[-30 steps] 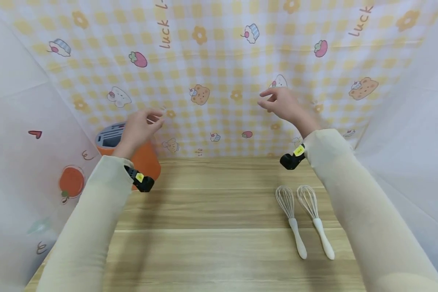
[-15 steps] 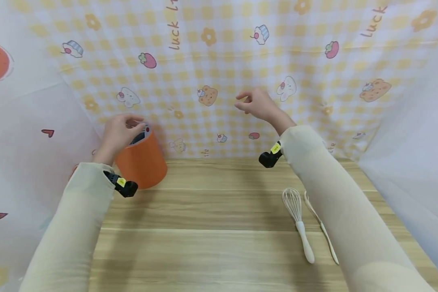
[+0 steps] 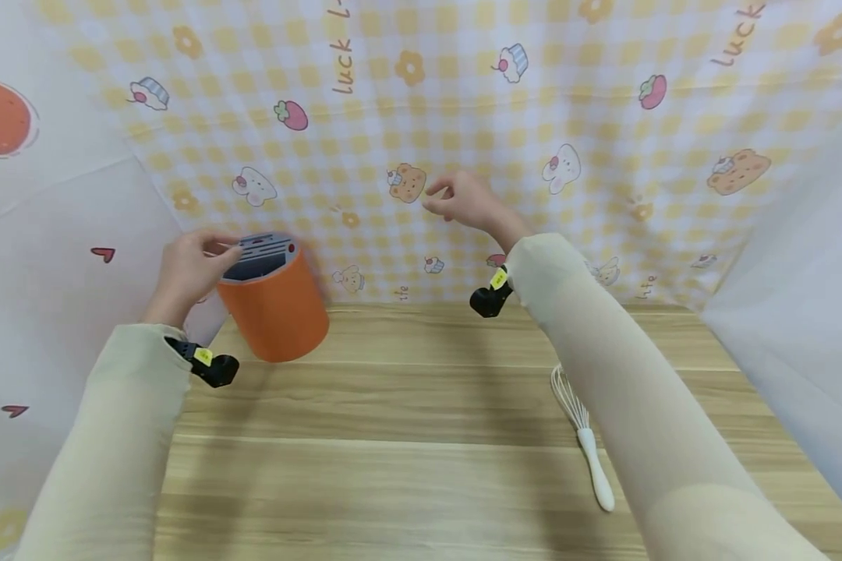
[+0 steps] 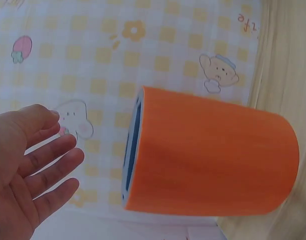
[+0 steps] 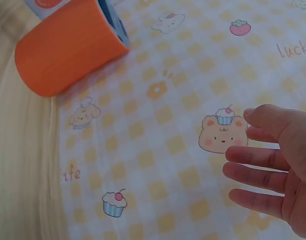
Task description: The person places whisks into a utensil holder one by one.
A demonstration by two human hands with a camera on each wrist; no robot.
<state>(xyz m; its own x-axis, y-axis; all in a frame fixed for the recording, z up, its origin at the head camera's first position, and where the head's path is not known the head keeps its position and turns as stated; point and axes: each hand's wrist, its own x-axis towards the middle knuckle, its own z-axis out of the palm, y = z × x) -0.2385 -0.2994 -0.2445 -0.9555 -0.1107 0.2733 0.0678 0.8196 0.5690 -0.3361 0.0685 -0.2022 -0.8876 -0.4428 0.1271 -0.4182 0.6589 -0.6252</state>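
In the head view my left hand (image 3: 192,269) hovers at the left rim of an orange holder (image 3: 281,312) with a grey slotted top (image 3: 263,253). Its fingers are relaxed and hold nothing; the left wrist view shows this hand (image 4: 38,165) apart from the holder (image 4: 213,155). My right hand (image 3: 466,201) hangs in the air right of the holder, loosely bent and holding nothing, in front of the checked cloth. One white whisk (image 3: 592,460) lies on the table under my right forearm, partly covered by the sleeve.
A yellow checked cloth (image 3: 456,117) hangs behind the wooden table (image 3: 393,405). White cloth walls stand on the left (image 3: 63,202) and right (image 3: 800,312). The holder stands at the table's back left, close to the cloth.
Both hands have moved left, the left one down to the holder's rim as well, uncovering the slotted top. My right forearm now hides the second whisk. The view has shifted slightly.
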